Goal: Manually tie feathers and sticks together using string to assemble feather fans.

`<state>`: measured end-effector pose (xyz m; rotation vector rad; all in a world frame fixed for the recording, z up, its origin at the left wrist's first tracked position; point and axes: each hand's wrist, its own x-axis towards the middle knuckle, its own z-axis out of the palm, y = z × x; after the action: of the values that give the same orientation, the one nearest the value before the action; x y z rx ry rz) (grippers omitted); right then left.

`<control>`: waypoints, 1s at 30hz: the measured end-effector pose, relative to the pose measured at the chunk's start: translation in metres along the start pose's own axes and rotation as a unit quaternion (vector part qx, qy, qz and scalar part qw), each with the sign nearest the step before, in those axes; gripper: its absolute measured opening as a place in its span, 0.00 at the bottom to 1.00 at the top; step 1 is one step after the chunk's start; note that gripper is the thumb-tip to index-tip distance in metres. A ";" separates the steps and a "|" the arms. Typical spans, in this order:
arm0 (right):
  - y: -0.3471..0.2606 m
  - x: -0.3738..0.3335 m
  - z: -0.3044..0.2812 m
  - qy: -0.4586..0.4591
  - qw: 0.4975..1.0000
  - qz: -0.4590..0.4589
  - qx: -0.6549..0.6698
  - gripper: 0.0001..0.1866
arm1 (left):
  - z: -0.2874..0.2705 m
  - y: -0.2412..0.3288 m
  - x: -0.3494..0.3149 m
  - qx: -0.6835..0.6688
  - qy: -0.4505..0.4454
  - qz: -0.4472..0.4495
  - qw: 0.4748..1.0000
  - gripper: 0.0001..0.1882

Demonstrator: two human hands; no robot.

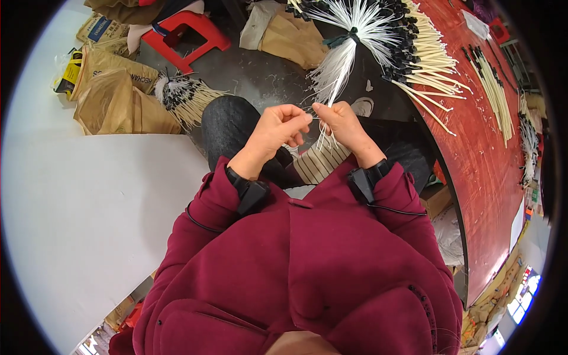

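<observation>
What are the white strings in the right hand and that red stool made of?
White strings: maybe plastic cord or thread; they look thin, bendy and smooth, but I can't tell which.
Red stool: probably hard plastic, with even bright colour and smooth, rounded edges.

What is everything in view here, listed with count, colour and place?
Long wooden-looking table: one, red, right
Tied bundle of thin cords: one, white, top centre
Fanned black-ended rods: many, cream, table's left part
Separate slender rods: several, cream, right of the fan
Smaller black-ended rod bundle: one, cream, upper left
Plastic stool: one, red, upper left
Sacks: several, tan, upper left
Smooth flat surface: one, white, left
Right-edge clutter: too small to count
Buttoned coat: one, maroon, bottom centre
Wrist devices: two, black, one per wrist
Left hand: one, bare, centre
Right hand: one, bare, centre, pinching cords
</observation>
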<state>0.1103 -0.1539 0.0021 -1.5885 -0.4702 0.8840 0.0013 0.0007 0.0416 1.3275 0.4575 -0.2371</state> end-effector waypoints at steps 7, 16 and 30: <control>-0.007 -0.002 0.000 -0.010 1.000 -0.010 -0.006 0.26 | -0.014 -0.025 0.007 -0.217 0.011 -0.094 0.972 0.11; -0.004 -0.001 -0.003 -0.013 1.000 -0.018 -0.003 0.26 | -0.006 0.004 -0.009 -0.152 0.058 -0.086 0.983 0.10; -0.008 -0.005 -0.003 -0.007 1.000 -0.020 -0.012 0.26 | -0.010 -0.011 -0.004 -0.110 -0.006 -0.057 0.992 0.08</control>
<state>0.1106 -0.1577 0.0108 -1.5897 -0.5222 0.8625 -0.0085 0.0079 0.0317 1.0852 0.5356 -0.2813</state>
